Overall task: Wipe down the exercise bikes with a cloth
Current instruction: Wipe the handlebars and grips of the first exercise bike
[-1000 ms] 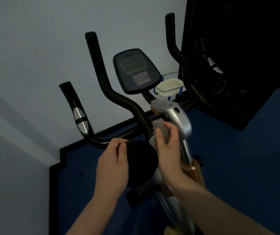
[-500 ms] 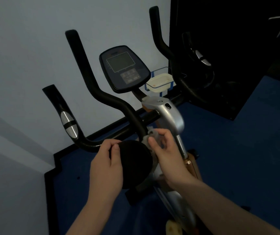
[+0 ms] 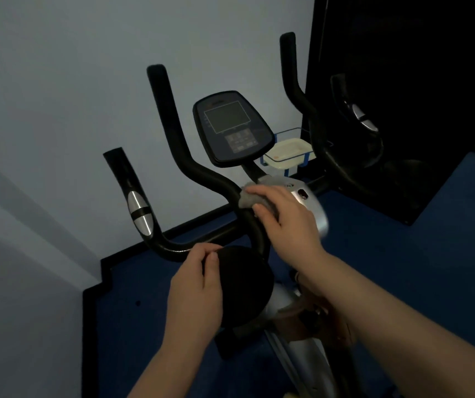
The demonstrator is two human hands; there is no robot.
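Now that my right hand [image 3: 285, 222] has risen from beside the round black pad [image 3: 242, 285] at lower centre, it presses the grey cloth [image 3: 252, 196] against the handlebar [image 3: 213, 179] junction mid-frame. My left hand [image 3: 196, 294] still grips the pad's edge, so wiping moves on to the bars.

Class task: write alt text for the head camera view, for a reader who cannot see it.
A person's right hand presses a grey cloth against the black handlebar of an exercise bike, just below its console. The left hand grips a round black pad lower down.
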